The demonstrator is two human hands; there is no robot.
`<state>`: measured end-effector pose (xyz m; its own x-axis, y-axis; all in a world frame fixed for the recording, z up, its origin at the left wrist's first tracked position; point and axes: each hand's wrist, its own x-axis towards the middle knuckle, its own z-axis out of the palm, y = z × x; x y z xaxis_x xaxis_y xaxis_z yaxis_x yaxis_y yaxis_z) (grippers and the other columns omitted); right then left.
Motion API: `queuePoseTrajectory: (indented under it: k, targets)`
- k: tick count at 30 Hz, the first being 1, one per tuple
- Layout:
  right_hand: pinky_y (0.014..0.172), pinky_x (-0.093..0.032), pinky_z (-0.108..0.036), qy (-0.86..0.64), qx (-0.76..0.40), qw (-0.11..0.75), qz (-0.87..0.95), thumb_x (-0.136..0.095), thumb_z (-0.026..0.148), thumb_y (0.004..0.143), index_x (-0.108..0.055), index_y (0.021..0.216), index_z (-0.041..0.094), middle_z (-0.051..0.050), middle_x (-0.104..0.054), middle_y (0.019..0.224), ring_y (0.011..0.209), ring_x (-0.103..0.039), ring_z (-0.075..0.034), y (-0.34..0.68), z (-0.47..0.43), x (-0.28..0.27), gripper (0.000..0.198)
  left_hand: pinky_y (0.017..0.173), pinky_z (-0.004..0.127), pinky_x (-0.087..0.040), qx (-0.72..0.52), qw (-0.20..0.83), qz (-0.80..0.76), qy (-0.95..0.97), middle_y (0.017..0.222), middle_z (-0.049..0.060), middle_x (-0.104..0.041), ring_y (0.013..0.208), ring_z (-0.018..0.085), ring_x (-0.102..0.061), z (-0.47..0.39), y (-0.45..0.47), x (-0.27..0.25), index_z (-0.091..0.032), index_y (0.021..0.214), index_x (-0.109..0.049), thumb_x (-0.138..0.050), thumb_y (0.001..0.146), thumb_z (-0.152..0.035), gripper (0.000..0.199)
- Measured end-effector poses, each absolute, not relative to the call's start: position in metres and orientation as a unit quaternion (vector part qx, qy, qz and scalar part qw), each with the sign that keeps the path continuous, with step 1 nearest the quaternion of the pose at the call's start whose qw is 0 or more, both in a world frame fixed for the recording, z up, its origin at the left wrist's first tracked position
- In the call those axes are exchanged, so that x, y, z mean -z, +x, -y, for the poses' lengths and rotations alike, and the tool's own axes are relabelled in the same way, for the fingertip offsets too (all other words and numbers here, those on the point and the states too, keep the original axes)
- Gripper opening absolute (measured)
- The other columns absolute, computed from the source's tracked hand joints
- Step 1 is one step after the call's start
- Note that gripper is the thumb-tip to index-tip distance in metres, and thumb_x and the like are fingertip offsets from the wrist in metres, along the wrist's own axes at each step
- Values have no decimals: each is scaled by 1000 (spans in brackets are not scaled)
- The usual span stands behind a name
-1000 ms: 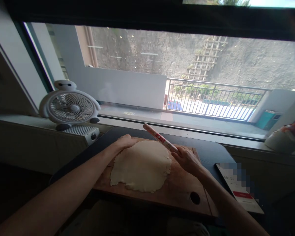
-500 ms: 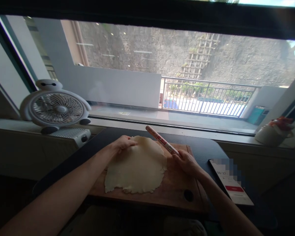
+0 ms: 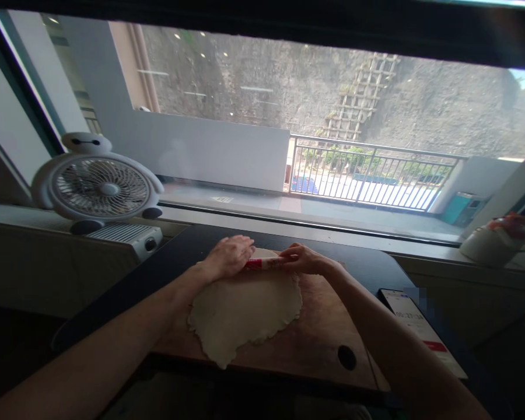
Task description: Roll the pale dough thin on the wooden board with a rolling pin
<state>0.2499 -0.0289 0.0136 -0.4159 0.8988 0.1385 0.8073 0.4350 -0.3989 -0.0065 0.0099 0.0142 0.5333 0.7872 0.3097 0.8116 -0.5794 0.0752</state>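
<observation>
A flattened sheet of pale dough (image 3: 245,309) with a ragged edge lies on a wooden board (image 3: 319,344). Across its far part rests a rolling pin (image 3: 262,264) with red and white print, only its middle showing between my hands. My left hand (image 3: 231,255) is laid over the pin's left part, fingers together and pointing right. Around the right part, the fingers of my right hand (image 3: 304,258) are closed. Both ends of the pin are hidden by the hands. A bit of dough shows beyond the pin, and a pointed flap hangs toward the near edge.
A dark table (image 3: 192,242) carries the board, which has a round dark hole at its near right. A phone (image 3: 424,332) showing a timer lies to the right. A white fan (image 3: 109,188) stands at left by the window, and a pot (image 3: 490,245) sits on the right sill.
The rolling pin has come down from a raised, tilted hold in my right hand onto the dough's far part. My left hand has moved from the dough's edge onto the pin. The dough's near edge has shifted.
</observation>
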Motion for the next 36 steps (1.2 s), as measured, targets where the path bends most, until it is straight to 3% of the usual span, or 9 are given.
queuePoseTrajectory:
  k: [4,9,12,19,25,31,36]
  targets:
    - [93,-39,-32,-547,-123,188,807,-34,39,95,-67,106,21,-7,-63,111,106,-54,-20,240,31,-1,39,100,45,-29,97,35,456,-884,127,7,-59,122,25,-47,-2,6,7,-26,123,-56,-22,93,-47,50]
    - [109,-24,-32,-562,-103,240,784,-15,36,99,-51,129,16,-7,-52,134,128,-40,-17,234,94,14,51,106,44,-23,114,15,404,-907,137,6,-51,130,24,-38,18,-14,10,-25,129,-52,-24,93,-48,50]
    - [106,-28,-28,-572,-99,232,780,-16,39,99,-52,129,20,-4,-52,135,126,-42,-15,232,109,10,50,108,45,-20,113,0,391,-914,140,5,-48,132,23,-36,22,-15,9,-25,132,-48,-22,94,-45,50]
    - [108,-26,-38,-632,-70,177,751,-21,32,98,-57,122,14,-11,-54,130,130,-38,-21,223,68,4,46,102,55,-25,70,7,464,-883,130,8,-57,127,28,-42,4,15,-4,-25,116,-60,-22,94,-39,46]
    - [113,-18,-38,-587,-68,198,782,-24,39,98,-35,141,13,-9,-28,151,140,-15,-19,228,109,26,52,109,50,-13,108,-27,386,-916,141,5,-47,134,23,-32,22,-10,5,-26,133,-47,-32,92,-38,46]
    - [109,-21,-44,-662,-73,178,724,-16,35,98,-43,134,6,-18,-36,145,137,-25,-25,224,76,12,53,105,53,-21,86,-16,435,-896,133,7,-54,129,27,-39,11,14,0,-25,130,-50,-25,93,-41,47]
    - [111,-18,-38,-615,-35,181,767,-27,36,97,-34,140,12,-12,-32,148,137,-22,-22,216,114,17,50,110,51,-12,146,-7,378,-914,142,2,-45,133,22,-34,23,-6,17,-31,135,-43,-30,93,-36,45]
